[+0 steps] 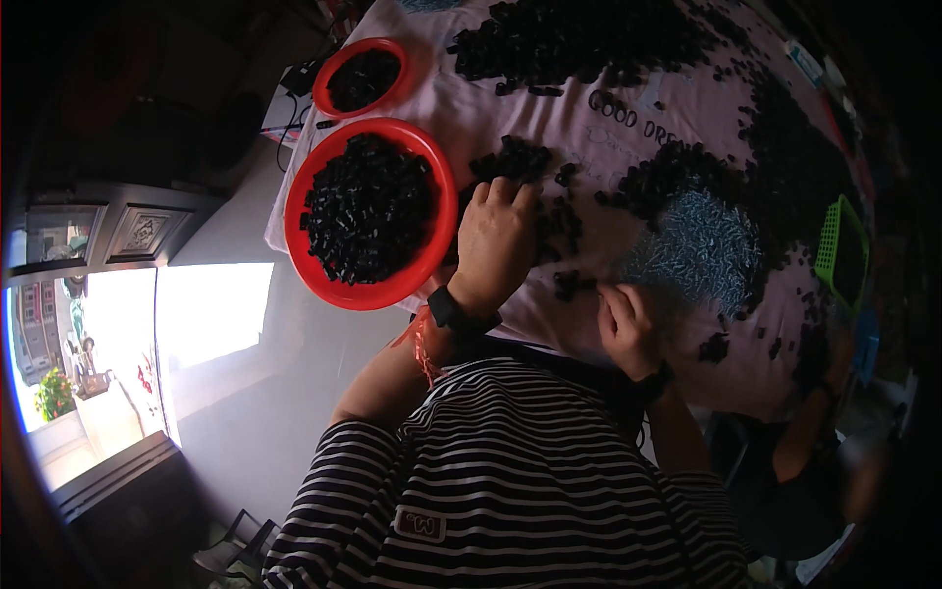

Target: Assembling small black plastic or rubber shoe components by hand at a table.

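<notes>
My left hand [498, 236], with a black band at its wrist, is over the cloth-covered table beside a big red bowl [446, 201] heaped with small black plastic pieces [368, 206]. Its fingers curl down at the edge of a loose cluster of black pieces [515, 157]; what they hold is hidden. To the right and nearer to me, my right hand [628, 329] has its fingers bent together just beside a few black pieces [569, 285]. Whether something sits in its fingers cannot be made out. A pile of small blue-grey screw-like parts [702, 245] lies beyond it.
A smaller red bowl [402, 74] of black pieces stands at the far left table edge. Large black heaps [589, 39] cover the far side and right. A green basket [841, 250] is at the right edge. Another person's arm [810, 432] shows at lower right.
</notes>
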